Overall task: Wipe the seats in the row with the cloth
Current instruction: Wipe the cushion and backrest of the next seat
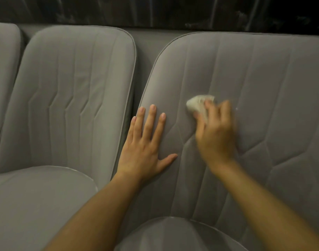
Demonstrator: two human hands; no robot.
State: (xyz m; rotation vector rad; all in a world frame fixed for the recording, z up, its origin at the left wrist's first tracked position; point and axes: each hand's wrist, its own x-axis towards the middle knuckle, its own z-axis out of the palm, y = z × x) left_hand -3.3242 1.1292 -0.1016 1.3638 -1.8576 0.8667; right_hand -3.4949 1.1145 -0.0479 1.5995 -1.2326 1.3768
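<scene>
A row of grey padded seats fills the view. My right hand [215,132], blurred by motion, grips a small crumpled white cloth [197,104] and presses it against the backrest of the right seat [263,84]. My left hand [146,142] lies flat on the same backrest near its left edge, fingers straight and spread. The cloth's lower part is hidden under my right fingers.
The middle seat's backrest [73,91] stands to the left, with its cushion [37,200] below. A third backrest [3,69] shows at the far left. The right seat's cushion [173,234] is at the bottom. A dark marbled wall [155,9] runs behind the row.
</scene>
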